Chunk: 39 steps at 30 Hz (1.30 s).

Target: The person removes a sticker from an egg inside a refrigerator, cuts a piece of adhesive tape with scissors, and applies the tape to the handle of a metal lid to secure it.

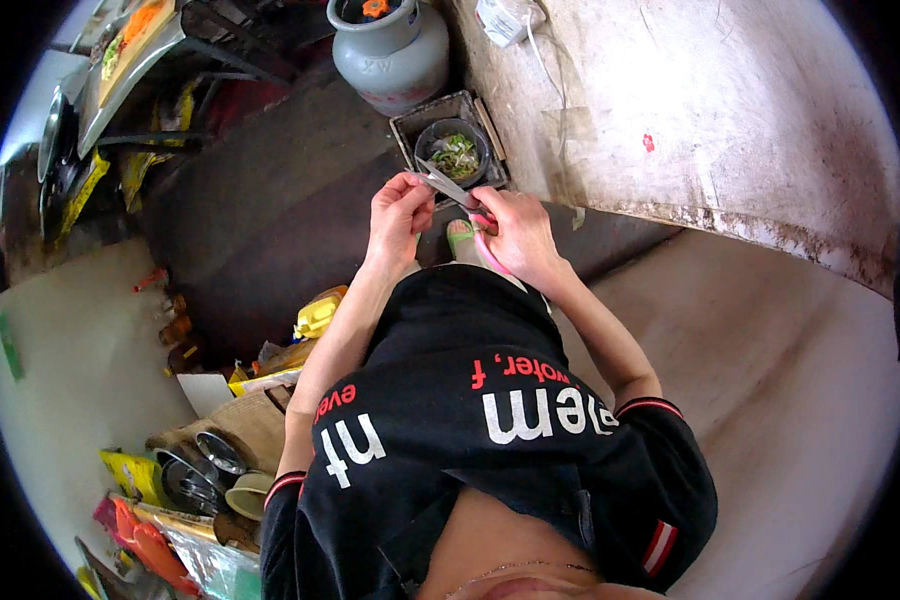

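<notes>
Pink-handled metal scissors sit in the grip of the right hand, whose fingers are closed around the handles, with one pink loop showing below the palm. Their silvery blades run out from that grip up and to the left, reaching just beside the fingertips of the left hand. That hand's grip is pinched, thumb against fingers; whether it has something small between them is too fine to tell. Beyond the blades, below the hands, stands a dark round container with chopped green and pale scraps inside, set within a worn, grey, square-framed box. Just beside this box is a rounded grey metal gas cylinder with an orange knob on top. A light green slipper shows between the forearms on the dark floor.
</notes>
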Each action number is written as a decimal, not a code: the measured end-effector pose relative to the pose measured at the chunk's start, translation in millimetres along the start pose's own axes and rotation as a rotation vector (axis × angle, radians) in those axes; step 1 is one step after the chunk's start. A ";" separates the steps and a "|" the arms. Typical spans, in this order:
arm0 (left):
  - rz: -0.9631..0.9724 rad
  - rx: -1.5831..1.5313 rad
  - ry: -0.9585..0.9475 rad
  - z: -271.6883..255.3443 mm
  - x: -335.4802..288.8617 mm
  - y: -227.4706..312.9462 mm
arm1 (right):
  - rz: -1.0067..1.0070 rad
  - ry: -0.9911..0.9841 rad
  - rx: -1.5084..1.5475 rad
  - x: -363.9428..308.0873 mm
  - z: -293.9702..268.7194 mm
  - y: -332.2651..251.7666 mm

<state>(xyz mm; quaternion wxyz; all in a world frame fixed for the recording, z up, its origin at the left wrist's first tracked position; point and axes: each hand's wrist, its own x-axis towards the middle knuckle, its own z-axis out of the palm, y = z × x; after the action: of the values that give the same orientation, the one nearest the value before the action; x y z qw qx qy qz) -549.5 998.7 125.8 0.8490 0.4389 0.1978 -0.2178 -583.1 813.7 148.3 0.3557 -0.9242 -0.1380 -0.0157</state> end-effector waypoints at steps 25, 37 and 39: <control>-0.381 0.211 -0.008 -51.6 117.8 -41.6 | 0.408 -0.130 0.013 13.7 80.2 71.6; -0.266 0.104 -0.057 -63.6 133.4 -28.8 | 0.751 -0.296 0.033 20.7 180.6 185.9; -0.177 0.065 -0.093 -57.7 109.5 1.2 | 0.727 -0.327 0.077 15.9 194.5 206.9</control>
<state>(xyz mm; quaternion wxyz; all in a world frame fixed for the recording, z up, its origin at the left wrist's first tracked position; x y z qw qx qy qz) -466.6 1025.9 37.9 0.8200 0.4364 0.1891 -0.3185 -526.1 799.7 -130.0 0.3461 -0.8890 0.1429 0.2636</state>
